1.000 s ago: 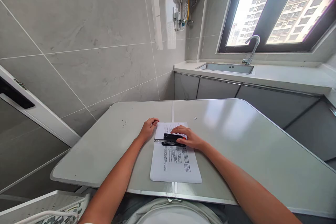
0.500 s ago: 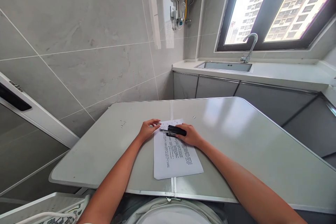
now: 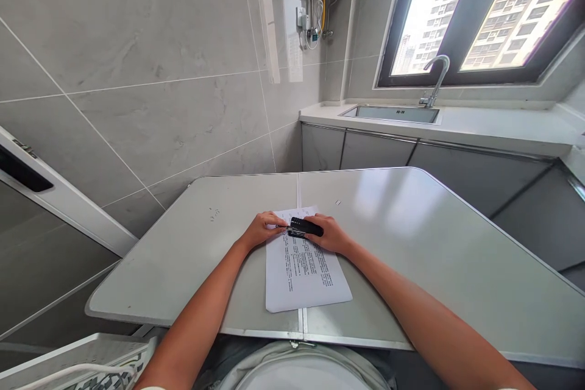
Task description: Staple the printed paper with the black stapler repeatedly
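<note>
A printed white sheet of paper (image 3: 305,274) lies on the grey table (image 3: 411,237) in front of me. A black stapler (image 3: 305,227) rests over the sheet's far left corner. My right hand (image 3: 329,235) is closed around the stapler's rear end. My left hand (image 3: 262,228) sits at the paper's top left edge, its fingers curled and touching the stapler's metal front tip.
A small pale scrap (image 3: 338,202) lies farther back on the table. A counter with a sink (image 3: 390,113) and tap (image 3: 436,76) runs along the window wall. A white wire basket (image 3: 73,362) stands at the lower left.
The stapler moved from the middle of the sheet up to its far left corner. My left hand closed in from the paper's edge onto the stapler's front tip.
</note>
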### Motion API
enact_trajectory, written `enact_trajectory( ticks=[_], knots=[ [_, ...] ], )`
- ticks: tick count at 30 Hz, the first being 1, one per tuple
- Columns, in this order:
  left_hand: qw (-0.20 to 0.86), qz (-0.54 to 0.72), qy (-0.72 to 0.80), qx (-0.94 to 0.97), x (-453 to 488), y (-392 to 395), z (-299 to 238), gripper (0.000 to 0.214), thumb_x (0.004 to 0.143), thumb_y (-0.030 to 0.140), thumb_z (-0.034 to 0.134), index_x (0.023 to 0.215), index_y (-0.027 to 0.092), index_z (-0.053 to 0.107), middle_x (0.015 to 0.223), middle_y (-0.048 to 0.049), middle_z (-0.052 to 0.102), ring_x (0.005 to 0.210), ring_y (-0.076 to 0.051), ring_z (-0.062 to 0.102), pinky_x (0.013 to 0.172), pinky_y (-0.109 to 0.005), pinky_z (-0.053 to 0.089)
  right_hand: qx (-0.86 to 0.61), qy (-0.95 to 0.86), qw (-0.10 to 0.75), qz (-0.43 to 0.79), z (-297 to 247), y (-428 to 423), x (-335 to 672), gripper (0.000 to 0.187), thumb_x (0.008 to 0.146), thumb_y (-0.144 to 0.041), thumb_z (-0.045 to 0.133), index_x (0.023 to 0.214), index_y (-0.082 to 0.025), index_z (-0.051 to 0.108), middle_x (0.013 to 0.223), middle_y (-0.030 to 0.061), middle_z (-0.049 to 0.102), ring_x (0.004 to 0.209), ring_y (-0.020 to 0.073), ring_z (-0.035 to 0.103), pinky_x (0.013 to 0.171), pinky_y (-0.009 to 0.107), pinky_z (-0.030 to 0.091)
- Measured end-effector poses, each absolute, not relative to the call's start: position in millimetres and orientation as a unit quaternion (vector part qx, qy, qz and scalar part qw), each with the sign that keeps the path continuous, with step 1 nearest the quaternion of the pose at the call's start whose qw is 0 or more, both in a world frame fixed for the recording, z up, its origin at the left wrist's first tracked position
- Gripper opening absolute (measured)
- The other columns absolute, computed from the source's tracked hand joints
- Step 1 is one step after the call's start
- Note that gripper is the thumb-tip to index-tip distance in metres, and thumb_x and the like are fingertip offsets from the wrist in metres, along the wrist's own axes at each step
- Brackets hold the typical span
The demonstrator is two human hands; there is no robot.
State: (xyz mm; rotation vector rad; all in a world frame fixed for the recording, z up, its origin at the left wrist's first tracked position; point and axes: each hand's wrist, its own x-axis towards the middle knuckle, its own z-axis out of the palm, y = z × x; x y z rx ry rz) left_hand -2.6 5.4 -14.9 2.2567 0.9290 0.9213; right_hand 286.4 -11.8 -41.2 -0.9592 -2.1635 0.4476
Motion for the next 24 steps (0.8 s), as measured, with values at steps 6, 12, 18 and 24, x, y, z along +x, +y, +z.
enact_trajectory(
  ticks=[6,12,18,24],
  knots=[
    [0.280,0.363,0.326,0.826,-2.1,3.5,-13.4,0.020,0.089,0.039,0.077,0.104,0.027,0.083,0.097,-0.0081,0.080,0.093,-0.024,0.071,0.088,-0.041,0.057,-0.375,-0.838,0.355,0.175,-43.0,-10.9,286.1,0.043,0.088,-0.036,0.072,0.128,-0.022,0.067,0.104,0.0068,0.073,0.094,0.0240,0.069,0.087,0.037,0.054],
    [0.263,0.347,0.319,0.842,-3.3,6.2,-15.0,0.018,0.090,0.038,0.076,0.103,0.027,0.083,0.097,-0.0082,0.081,0.093,-0.024,0.071,0.088,-0.041,0.057,-0.377,-0.838,0.353,0.177,-39.3,-12.5,284.9,0.042,0.088,-0.034,0.072,0.127,-0.021,0.068,0.101,0.0066,0.073,0.092,0.0240,0.069,0.086,0.037,0.054],
    [0.250,0.319,0.301,0.863,-8.8,9.6,-15.7,0.019,0.092,0.036,0.074,0.106,0.027,0.083,0.102,-0.0077,0.080,0.096,-0.022,0.071,0.090,-0.039,0.056,-0.379,-0.836,0.351,0.186,-39.2,-12.3,285.5,0.040,0.087,-0.032,0.072,0.126,-0.023,0.068,0.102,0.0070,0.073,0.093,0.0244,0.069,0.087,0.037,0.053],
    [0.277,0.316,0.329,0.846,-24.5,12.5,-13.7,0.017,0.092,0.034,0.072,0.102,0.027,0.084,0.103,-0.0068,0.079,0.098,-0.022,0.070,0.089,-0.037,0.056,-0.377,-0.816,0.380,0.217,-40.4,-9.5,289.7,0.039,0.084,-0.034,0.076,0.122,-0.024,0.072,0.094,0.0049,0.073,0.084,0.0226,0.067,0.079,0.035,0.052]
  ],
)
